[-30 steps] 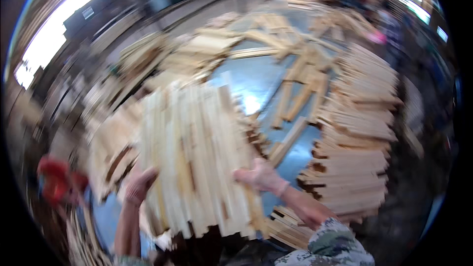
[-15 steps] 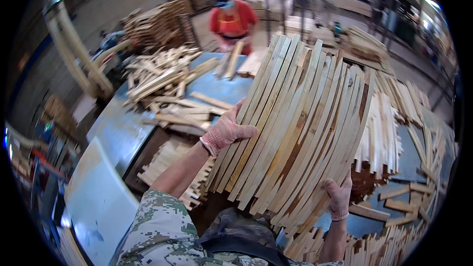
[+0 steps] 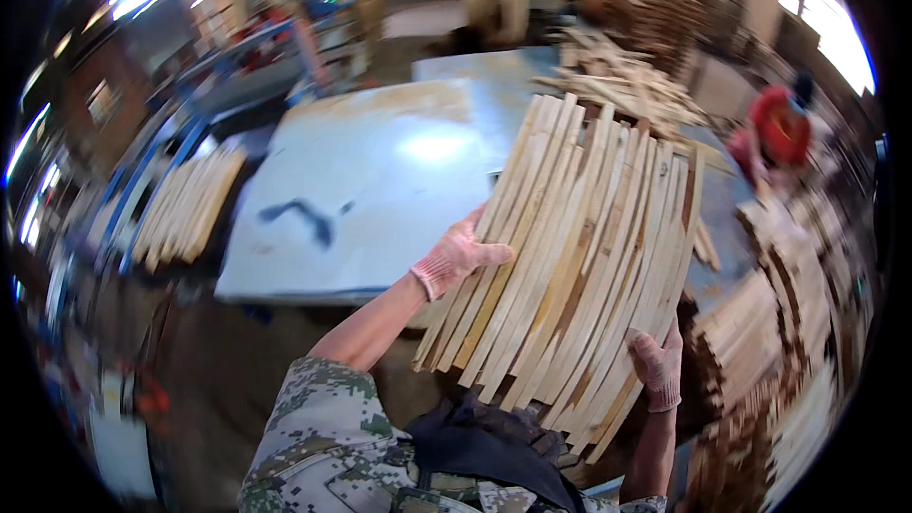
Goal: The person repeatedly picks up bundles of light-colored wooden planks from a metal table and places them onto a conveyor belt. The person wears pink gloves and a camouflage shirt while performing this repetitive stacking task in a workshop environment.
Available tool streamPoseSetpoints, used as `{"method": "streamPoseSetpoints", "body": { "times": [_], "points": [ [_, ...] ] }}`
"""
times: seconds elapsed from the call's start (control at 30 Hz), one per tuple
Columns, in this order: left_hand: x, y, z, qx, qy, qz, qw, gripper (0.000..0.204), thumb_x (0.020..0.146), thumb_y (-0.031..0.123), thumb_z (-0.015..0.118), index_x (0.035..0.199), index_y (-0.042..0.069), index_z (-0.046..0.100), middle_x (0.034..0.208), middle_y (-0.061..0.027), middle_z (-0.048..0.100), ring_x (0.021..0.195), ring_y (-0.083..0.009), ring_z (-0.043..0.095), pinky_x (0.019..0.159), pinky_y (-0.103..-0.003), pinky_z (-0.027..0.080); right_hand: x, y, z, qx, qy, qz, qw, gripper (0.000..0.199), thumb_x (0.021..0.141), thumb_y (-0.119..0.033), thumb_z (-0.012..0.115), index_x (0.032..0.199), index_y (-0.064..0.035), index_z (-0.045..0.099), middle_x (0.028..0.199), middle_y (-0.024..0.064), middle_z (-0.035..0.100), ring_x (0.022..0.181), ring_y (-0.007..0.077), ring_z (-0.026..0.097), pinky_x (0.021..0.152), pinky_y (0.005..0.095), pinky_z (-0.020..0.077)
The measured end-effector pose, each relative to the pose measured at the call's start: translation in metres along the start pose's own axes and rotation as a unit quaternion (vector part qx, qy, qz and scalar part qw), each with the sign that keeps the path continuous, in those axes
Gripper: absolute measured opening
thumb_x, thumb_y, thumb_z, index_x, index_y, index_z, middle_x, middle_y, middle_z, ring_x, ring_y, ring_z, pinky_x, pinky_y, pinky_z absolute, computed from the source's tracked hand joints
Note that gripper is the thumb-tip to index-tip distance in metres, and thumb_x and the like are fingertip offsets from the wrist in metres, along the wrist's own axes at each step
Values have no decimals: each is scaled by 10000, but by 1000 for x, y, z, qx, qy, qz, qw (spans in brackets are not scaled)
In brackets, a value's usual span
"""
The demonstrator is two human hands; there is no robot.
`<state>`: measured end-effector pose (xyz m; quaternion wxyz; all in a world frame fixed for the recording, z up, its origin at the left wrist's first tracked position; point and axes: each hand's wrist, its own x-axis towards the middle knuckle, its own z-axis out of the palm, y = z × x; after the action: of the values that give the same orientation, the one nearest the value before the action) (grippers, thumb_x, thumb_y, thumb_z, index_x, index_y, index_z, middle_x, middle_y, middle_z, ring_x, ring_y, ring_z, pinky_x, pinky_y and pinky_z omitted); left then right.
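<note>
Between my two gloved hands I carry a wide bundle of wooden strips, side by side, with uneven ends. My left hand presses on the bundle's left side, its thumb lying over the top of the strips. At the lower right edge my right hand grips the other side, thumb on top. The fingers of both hands are partly hidden beneath or behind the wood. The bundle is held up in front of my body, its near ends close to my waist.
Left of the bundle lies a pale sheet-topped table with a dark mark. A blue machine frame holds a row of strips farther left. Loose strips heap at the back. A person in red bends over stacked wood at right.
My view has swung left, so the pale table and the blue frame come into sight and the person in red shifts to the right. The bundle stays gripped in both hands.
</note>
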<state>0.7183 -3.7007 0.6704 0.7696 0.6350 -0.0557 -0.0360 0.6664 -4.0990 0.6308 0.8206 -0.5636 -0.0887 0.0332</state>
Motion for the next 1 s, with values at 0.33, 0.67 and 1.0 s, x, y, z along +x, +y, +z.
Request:
{"method": "streamPoseSetpoints", "body": {
  "times": [0.33,0.67,1.0],
  "points": [
    [-189,-60,-116,-42,275,-26,960,854,848,49,889,1573,13,441,1365,-114,689,1211,-209,680,1079,-384,558,60,100,92,-84,-222,203,950,675,944,-58,735,1549,6,443,1230,107,698,1017,191,698,886,338,596],
    [-227,-79,-210,64,363,-133,920,817,822,171,912,1526,32,521,1309,-100,718,1122,-188,699,972,-368,588,105,192,187,-80,-288,281,912,912,902,-8,806,1647,37,281,1413,168,633,1196,259,675,989,383,590],
    [-174,-27,-328,465,333,-302,763,1086,771,688,850,1585,60,500,1466,-241,638,1359,-375,603,1169,-439,459,151,228,287,-79,-269,251,926,752,950,-14,705,1616,-16,355,1321,170,669,1096,247,697,934,374,603]
  ]
}}
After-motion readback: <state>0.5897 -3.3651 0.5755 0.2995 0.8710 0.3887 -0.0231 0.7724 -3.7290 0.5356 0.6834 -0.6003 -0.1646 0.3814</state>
